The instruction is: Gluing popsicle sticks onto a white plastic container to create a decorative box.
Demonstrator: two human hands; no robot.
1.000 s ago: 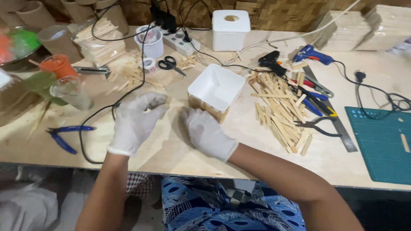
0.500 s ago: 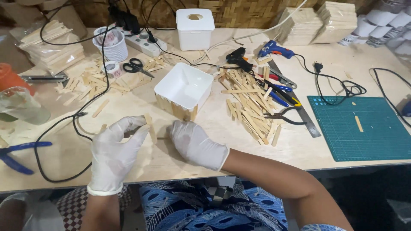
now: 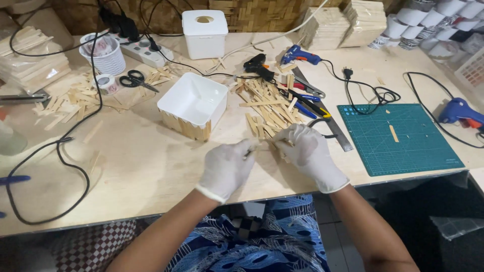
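Fingers [image 3: 250,147] of both gloved hands pinch thin pale wood stick [image 3: 266,143].

Premises: a small craft workshop. Evidence: a plywood worktable [image 3: 151,171] backed by a woven bamboo wall [image 3: 262,15] at 12 o'clock. A green cutting mat [image 3: 403,141] lies at 3 o'clock, with a blue glue gun [image 3: 461,113] just beyond it. Loose wooden sticks [image 3: 267,108] are heaped at centre. Scissors [image 3: 135,79] and a power strip [image 3: 146,50] sit at 10 o'clock. Stacked stick bundles [image 3: 343,25] stand at 1 o'clock.
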